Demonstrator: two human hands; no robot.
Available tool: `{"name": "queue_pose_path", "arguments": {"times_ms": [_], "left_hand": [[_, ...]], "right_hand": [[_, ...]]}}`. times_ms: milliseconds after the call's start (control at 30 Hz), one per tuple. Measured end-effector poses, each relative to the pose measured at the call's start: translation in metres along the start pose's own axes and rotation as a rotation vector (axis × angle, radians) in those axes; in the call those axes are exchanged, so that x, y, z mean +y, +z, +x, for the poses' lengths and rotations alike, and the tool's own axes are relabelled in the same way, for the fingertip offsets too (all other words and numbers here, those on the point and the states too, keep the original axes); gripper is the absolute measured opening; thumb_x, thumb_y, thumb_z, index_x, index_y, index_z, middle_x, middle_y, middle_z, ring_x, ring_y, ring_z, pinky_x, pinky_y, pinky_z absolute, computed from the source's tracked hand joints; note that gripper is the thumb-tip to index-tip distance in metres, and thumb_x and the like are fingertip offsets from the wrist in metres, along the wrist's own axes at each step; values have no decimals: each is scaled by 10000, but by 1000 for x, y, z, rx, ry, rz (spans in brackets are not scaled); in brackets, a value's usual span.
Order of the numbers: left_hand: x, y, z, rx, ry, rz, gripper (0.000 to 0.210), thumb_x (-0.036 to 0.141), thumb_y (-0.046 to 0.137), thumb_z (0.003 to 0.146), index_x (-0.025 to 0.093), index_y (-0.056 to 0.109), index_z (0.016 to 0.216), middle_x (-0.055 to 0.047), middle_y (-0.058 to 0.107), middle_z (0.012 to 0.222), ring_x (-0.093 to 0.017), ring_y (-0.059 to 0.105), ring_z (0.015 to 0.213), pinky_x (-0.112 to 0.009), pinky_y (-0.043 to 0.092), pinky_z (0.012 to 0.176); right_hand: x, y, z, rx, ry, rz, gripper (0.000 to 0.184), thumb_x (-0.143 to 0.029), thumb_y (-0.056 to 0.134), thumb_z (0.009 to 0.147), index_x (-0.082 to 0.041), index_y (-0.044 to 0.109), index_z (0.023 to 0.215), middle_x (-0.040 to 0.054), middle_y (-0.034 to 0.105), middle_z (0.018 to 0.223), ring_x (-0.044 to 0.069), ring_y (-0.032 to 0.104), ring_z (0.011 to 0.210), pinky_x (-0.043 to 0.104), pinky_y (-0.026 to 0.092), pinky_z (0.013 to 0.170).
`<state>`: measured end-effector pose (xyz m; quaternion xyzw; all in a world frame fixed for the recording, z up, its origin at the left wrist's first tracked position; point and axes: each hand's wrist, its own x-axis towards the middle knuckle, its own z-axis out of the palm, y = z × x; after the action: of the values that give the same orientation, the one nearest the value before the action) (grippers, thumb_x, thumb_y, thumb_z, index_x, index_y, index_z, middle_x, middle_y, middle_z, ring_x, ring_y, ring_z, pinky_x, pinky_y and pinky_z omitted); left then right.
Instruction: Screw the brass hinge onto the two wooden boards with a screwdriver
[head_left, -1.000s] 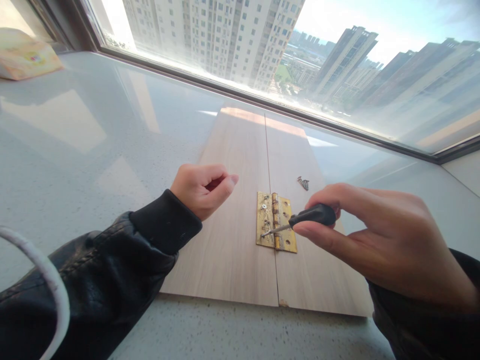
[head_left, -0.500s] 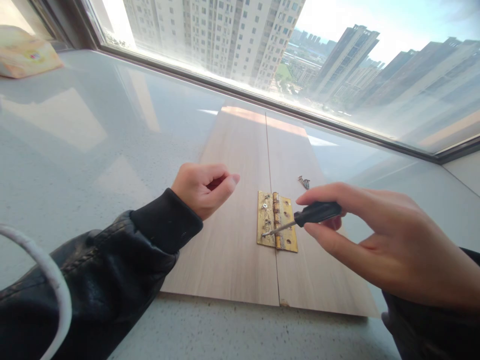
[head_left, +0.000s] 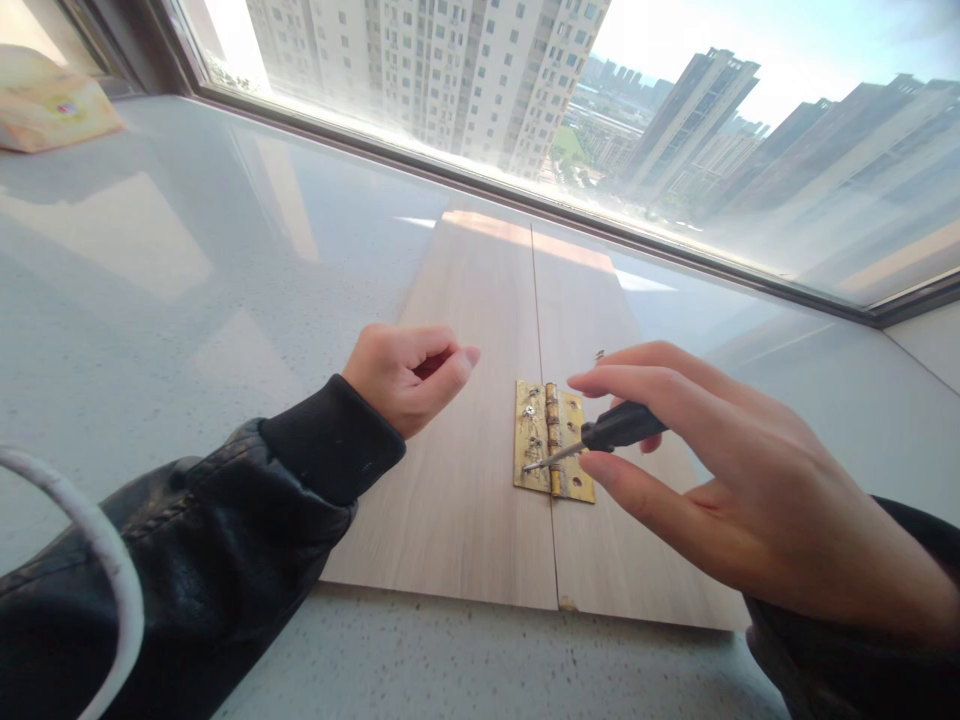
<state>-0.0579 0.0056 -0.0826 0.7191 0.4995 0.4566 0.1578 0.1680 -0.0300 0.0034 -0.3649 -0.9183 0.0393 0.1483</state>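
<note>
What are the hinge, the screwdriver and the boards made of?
Hinge: metal, probably brass or brass-plated; it's gold-coloured, with dark, blotchy wear.
Screwdriver: the black handle looks like plastic, though rubber is possible; the shaft is grey, so likely steel.
Boards: pale and streaked with grain, so wood or a wood-look laminate; I can't tell which.

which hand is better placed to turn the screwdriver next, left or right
Likely the right hand: it is spread around the handle of the screwdriver, whose tip is at the hinge. The left hand is curled at the wooden board, apart from the tool.
</note>
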Motion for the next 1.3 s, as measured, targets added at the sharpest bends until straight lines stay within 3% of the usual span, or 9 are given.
{"name": "queue_pose_path", "arguments": {"times_ms": [67,300,500,700,900,967,1133,1200,1300], "left_hand": [[1,0,0,-6,-1,4,334,276,525,792,161,457,486,67,268,449,-60,264,438,-209,257,433],[0,-1,1,-27,5,6,335,270,520,791,159,450,483,67,258,454,-60,256,442,-206,254,430],[1,0,1,-30,-11,8,333,282,519,792,166,450,487,67,263,451,-64,263,438,-215,259,434],[1,0,0,-21,-23,12,356,306,506,798,178,421,476,59,248,462,-76,258,446,-233,254,434],[0,-1,1,-33,7,-5,345,289,516,789,177,428,474,61,257,450,-74,260,435,-231,255,428],[0,-1,1,-37,15,-2,349,283,512,791,175,422,471,63,250,451,-73,255,436,-229,249,424],[0,-2,1,-38,14,-6,350,275,516,791,171,422,470,65,239,454,-70,244,440,-225,243,426],[1,-2,1,-40,8,-7,349,277,519,789,170,427,470,63,242,455,-70,247,442,-225,245,426],[1,-2,1,-43,7,-6,348,273,517,790,167,430,471,64,244,457,-67,247,444,-219,244,427]], "right_hand": [[-2,-2,0,-21,-15,28,373,-195,539,835,-178,508,1206,88,595,1120,163,625,839,288,525,712],[2,4,0,105,22,-76,216,-276,614,818,-229,590,1027,-9,657,776,111,570,546,258,473,512],[4,0,0,-56,30,40,435,-240,526,850,-197,474,1280,94,579,1156,169,620,849,286,540,668],[2,0,-1,62,35,-36,186,-289,608,822,-228,622,996,-13,648,718,117,574,543,263,491,528],[4,-2,-2,-123,88,31,455,-296,551,837,-200,471,1275,105,564,1165,186,621,855,251,523,517],[4,-5,-3,-135,52,84,422,-234,538,840,-227,489,1259,85,579,1122,172,615,862,237,524,545],[1,0,-1,-19,10,-4,186,-234,579,830,-228,607,1015,2,621,758,125,575,592,266,472,528],[0,3,0,-17,31,-61,202,-267,573,835,-228,591,1032,9,632,786,140,583,595,282,465,517],[0,2,-1,-106,77,0,377,-269,580,816,-223,498,1180,64,623,1021,164,622,724,261,481,491]]}}
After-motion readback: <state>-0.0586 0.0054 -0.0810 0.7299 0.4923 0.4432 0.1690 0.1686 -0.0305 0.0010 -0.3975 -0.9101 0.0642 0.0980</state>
